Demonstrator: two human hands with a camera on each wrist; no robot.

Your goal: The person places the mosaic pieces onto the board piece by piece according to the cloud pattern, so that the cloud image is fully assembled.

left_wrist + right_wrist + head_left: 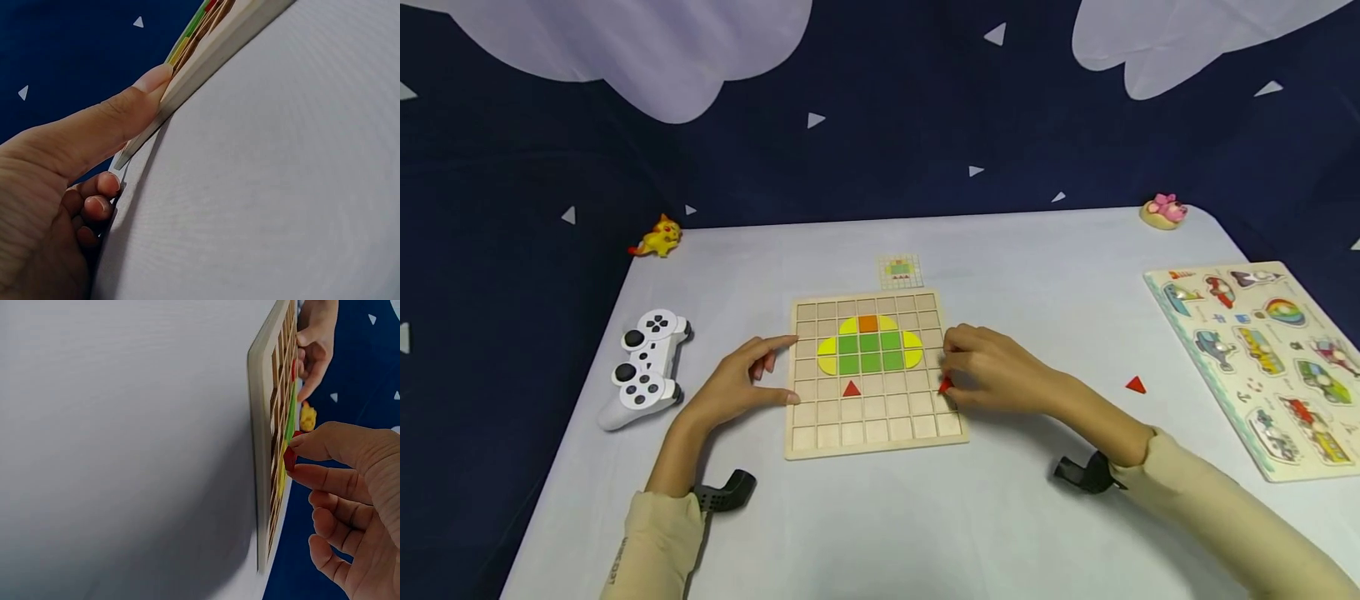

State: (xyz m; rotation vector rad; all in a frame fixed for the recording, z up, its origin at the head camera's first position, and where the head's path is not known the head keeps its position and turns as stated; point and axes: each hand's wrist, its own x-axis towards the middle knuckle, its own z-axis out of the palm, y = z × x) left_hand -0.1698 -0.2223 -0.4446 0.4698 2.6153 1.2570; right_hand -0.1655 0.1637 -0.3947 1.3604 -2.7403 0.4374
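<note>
A wooden grid board [862, 433] lies in the middle of the table in the head view. Green squares [870, 362], an orange square [867, 323] and yellow rounded pieces [913, 358] sit in its cells. Below them on the board is a red triangle [851, 389]. My left hand [733, 383] touches the board's left edge with extended thumb and index finger; its thumb [112, 125] rests along the rim in the left wrist view. Over the right edge, my right hand [996, 367] pinches another red triangle [290, 457] between thumb and index finger.
Behind the board lies a small pattern card [900, 271]. One more red triangle [1136, 384] lies to the right, near a picture puzzle board [1247, 392]. A white game controller [647, 367] is at left. Two figurines, yellow [661, 237] and pink [1165, 211], stand at the back corners.
</note>
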